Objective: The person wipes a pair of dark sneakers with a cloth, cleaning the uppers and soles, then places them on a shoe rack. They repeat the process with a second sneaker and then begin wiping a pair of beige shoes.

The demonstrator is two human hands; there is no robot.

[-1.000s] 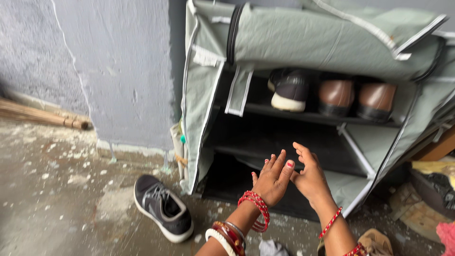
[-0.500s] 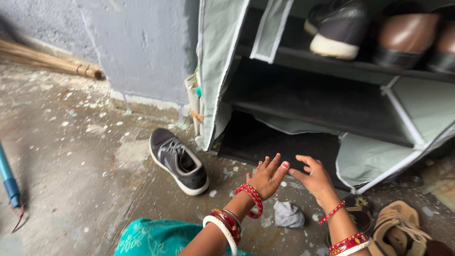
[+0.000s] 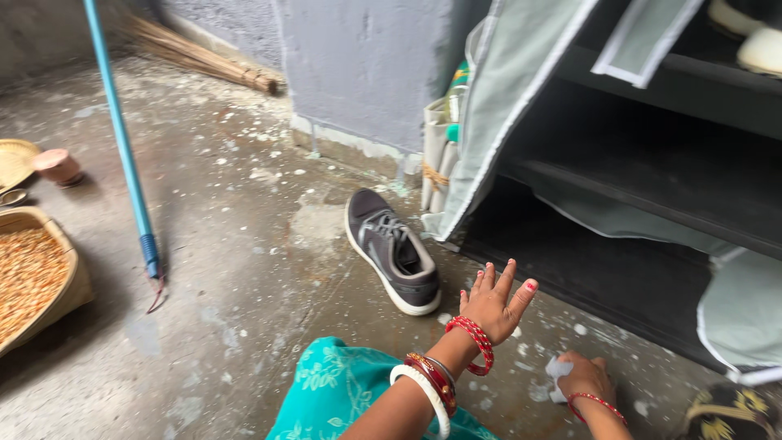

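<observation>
On the floor, low right: a small pale cloth (image 3: pixel 557 373) lies crumpled on the grey concrete floor (image 3: pixel 236 269), just in front of the shoe rack (image 3: pixel 521 106).
Hidden: most of the cloth sits under the right hand (image 3: pixel 585 376); only a pale corner shows at its left edge.
Right hand: closed down over the cloth, fingers curled on it, pressing it to the floor.
Left hand: the left hand (image 3: pixel 491 303) hangs above the floor with fingers spread wide, holding nothing, up and to the left of the cloth and near the sneaker's toe.
Sneaker: a dark grey sneaker (image 3: pixel 393 248) with a white sole lies alone on the floor, beside the rack's grey-green fabric cover.
Rack: lower shelves look dark and bare; the top shelf is cut off by the frame, with a pale shoe sole (image 3: pixel 757 41) just showing.
Cut off at right: a patterned slipper (image 3: pixel 725 411) at the bottom corner.
Basket: a woven basket (image 3: pixel 69 281) at left holds golden grain, partly out of frame.
Elsewhere: a blue pole (image 3: pixel 122 138), a broom (image 3: pixel 204 57) by the wall.
</observation>
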